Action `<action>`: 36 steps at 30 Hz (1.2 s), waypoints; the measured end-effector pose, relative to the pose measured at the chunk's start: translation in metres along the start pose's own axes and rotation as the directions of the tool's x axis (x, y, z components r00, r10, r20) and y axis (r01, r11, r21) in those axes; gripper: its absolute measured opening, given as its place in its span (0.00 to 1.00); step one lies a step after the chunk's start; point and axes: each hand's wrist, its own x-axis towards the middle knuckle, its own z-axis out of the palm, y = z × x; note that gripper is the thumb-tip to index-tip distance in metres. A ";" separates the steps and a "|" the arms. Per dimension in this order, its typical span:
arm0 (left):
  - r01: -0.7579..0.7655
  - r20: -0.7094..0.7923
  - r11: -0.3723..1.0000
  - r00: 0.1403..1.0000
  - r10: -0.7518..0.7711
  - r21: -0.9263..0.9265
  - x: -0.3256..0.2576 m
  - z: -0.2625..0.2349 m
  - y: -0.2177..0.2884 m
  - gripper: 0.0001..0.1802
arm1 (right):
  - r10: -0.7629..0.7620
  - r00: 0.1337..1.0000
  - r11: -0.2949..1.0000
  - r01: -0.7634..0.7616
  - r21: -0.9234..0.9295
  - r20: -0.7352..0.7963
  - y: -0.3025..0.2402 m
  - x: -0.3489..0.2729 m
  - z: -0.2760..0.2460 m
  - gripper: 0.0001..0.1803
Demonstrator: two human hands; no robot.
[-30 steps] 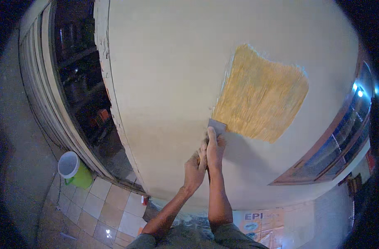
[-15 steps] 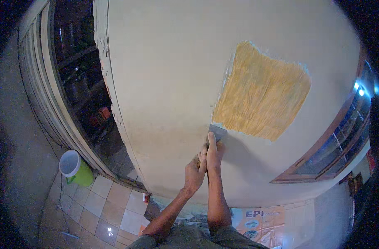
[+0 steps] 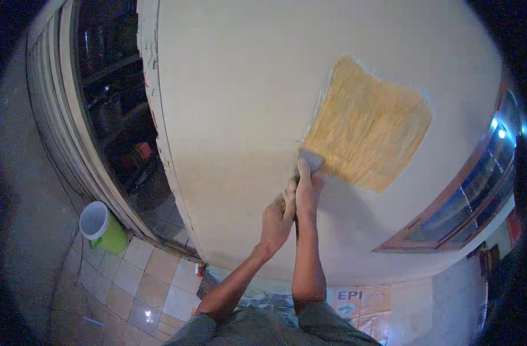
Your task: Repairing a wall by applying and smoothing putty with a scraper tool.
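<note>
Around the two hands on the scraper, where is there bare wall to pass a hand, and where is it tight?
Bare cream wall spreads left of the scraper, up to the chipped wall edge, and below the yellow patch toward the window frame. It is tight where left hand and right hand press together.

Dim, warm cast; glare spots in window point(image 3: 494, 130) right of hands, wall point(image 3: 234, 115) evenly lit, heavy fisheye bend, black vignette corners.

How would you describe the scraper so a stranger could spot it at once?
Start at the big cream wall and its rough yellow patch. At the patch's lower left corner sits the scraper, a flat grey blade pressed down by both hands, the only tool on the wall.
</note>
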 end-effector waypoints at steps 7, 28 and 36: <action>-0.076 0.028 0.996 0.997 0.075 0.041 0.021 0.007 0.019 0.29 | -0.077 0.995 0.997 0.075 -0.031 -0.071 -0.026 0.023 0.005 0.19; -0.086 0.006 0.991 0.996 0.086 0.107 0.031 -0.010 0.043 0.24 | 0.048 0.996 0.983 -0.060 0.171 0.070 -0.062 0.001 0.033 0.18; -0.027 0.022 0.992 0.999 0.025 0.125 0.005 -0.008 0.000 0.24 | 0.051 0.999 0.978 -0.051 0.202 0.006 -0.018 -0.012 0.015 0.18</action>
